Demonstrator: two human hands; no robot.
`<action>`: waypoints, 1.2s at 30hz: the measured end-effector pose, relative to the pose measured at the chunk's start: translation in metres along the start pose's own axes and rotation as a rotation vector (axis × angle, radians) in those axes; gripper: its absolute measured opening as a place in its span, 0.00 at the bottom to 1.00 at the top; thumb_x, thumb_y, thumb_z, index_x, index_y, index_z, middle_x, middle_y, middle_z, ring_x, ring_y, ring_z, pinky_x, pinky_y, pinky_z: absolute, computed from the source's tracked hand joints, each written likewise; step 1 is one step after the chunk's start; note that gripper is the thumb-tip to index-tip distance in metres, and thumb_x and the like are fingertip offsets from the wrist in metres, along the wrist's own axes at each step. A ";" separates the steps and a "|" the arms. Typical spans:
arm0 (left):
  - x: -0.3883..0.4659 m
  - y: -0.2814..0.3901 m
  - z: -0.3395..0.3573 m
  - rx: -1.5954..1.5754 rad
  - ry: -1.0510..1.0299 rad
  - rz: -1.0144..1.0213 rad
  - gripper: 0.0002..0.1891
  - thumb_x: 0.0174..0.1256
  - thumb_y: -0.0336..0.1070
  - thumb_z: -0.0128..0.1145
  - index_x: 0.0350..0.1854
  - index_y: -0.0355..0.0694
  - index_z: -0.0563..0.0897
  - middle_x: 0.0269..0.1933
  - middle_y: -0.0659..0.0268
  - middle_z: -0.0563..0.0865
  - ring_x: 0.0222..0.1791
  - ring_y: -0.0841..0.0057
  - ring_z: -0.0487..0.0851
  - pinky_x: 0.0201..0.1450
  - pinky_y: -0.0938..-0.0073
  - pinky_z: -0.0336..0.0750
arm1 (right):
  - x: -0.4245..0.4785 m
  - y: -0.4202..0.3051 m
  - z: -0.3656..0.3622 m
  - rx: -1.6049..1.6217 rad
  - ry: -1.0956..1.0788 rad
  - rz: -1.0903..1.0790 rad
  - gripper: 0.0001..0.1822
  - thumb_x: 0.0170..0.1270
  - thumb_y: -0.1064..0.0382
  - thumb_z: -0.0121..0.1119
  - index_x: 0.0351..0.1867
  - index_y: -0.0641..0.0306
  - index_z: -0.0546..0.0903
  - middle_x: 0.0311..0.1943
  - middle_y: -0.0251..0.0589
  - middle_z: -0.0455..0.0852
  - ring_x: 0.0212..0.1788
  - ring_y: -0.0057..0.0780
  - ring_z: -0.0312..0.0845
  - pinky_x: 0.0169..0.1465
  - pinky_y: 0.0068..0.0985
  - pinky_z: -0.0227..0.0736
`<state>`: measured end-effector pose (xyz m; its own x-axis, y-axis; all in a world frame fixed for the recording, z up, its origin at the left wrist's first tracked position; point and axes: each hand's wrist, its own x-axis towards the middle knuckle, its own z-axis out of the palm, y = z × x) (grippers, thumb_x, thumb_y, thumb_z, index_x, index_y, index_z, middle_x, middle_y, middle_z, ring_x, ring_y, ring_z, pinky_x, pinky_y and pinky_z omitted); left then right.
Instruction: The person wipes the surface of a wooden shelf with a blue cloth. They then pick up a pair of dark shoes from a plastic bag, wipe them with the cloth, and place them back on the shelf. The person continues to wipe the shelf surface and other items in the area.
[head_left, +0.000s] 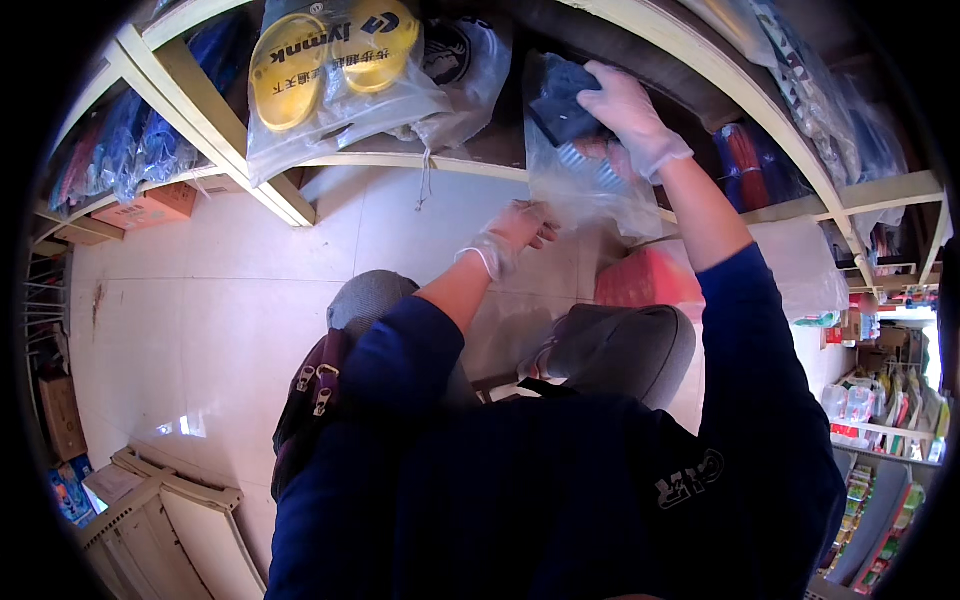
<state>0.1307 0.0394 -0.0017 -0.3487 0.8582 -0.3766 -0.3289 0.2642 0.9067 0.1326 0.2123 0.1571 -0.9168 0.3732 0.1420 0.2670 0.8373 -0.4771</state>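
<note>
My right hand (626, 112), in a thin translucent glove, grips a dark folded item (562, 101) at the upper end of a clear plastic bag (581, 191) by the shelf. Striped and reddish goods show through the bag. My left hand (521, 229), gloved too, is just below and left of the bag's lower edge with its fingers partly curled; nothing shows in it. Yellow slippers (289, 71) in a printed clear bag lie on the shelf to the left, beside another bag with a dark round print (448, 56).
A cream shelf frame (337, 160) runs across the top. Bagged goods (142, 142) fill the left bay, and a bundle of red and blue goods (742, 165) lies at right. A red box (645, 281) stands on the tiled floor (225, 247) beyond my right knee.
</note>
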 end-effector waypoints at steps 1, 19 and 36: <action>0.000 0.000 0.000 -0.004 0.006 -0.008 0.21 0.64 0.49 0.43 0.40 0.38 0.84 0.35 0.64 0.87 0.26 0.81 0.80 0.31 0.79 0.71 | -0.017 -0.011 -0.005 0.314 -0.063 0.159 0.19 0.50 0.58 0.54 0.44 0.65 0.78 0.46 0.53 0.80 0.42 0.49 0.79 0.49 0.37 0.73; -0.003 -0.004 0.011 -0.107 0.025 0.003 0.19 0.67 0.45 0.42 0.35 0.38 0.83 0.30 0.63 0.87 0.24 0.81 0.81 0.28 0.81 0.71 | 0.054 0.036 0.106 -1.013 -0.103 -0.342 0.16 0.58 0.64 0.46 0.44 0.67 0.79 0.51 0.51 0.79 0.66 0.39 0.61 0.68 0.43 0.47; 0.000 -0.021 -0.001 -0.194 0.043 0.032 0.19 0.69 0.44 0.44 0.38 0.32 0.81 0.32 0.60 0.85 0.27 0.78 0.81 0.34 0.77 0.75 | 0.153 0.112 0.063 -0.342 0.249 0.172 0.20 0.65 0.56 0.41 0.54 0.57 0.75 0.61 0.53 0.70 0.63 0.45 0.65 0.61 0.38 0.61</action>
<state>0.1365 0.0331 -0.0207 -0.3977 0.8439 -0.3600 -0.4783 0.1442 0.8663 0.0037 0.3382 0.0707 -0.7624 0.5679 0.3103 0.5298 0.8231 -0.2045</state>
